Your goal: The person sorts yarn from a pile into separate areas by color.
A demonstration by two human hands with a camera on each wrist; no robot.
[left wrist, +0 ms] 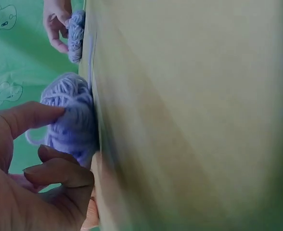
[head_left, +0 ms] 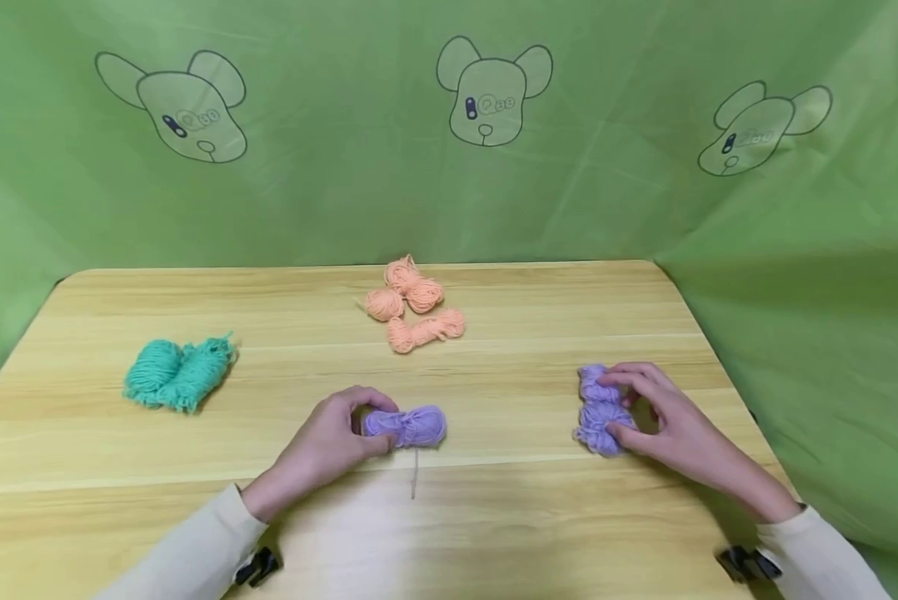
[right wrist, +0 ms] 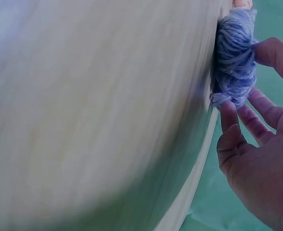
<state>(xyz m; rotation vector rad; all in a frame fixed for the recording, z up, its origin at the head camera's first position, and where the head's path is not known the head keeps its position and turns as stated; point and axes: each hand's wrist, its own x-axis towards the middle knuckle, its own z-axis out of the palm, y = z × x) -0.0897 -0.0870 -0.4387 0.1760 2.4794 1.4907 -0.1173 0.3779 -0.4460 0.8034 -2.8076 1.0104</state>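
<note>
In the head view my left hand [head_left: 332, 437] holds a small purple yarn skein [head_left: 425, 427], cinched at its middle, near the table's centre. Thumb and fingers sit on opposite sides of its left end, and a loose strand trails toward the front. The left wrist view shows the wound strands of this skein [left wrist: 69, 115] close up. Over on the right, my right hand [head_left: 670, 421] grips a second purple skein [head_left: 601, 427] with two bulging lobes. In the right wrist view, the thumb presses the side of that skein [right wrist: 235, 57] and fingertips meet its lower end.
Peach yarn skeins [head_left: 423, 330] lie grouped near the back edge of the wooden table [head_left: 524, 533]. A teal skein [head_left: 177, 375] rests on the left side. Green cloth [head_left: 344, 192] with printed mouse-like heads rises behind the table and at its sides.
</note>
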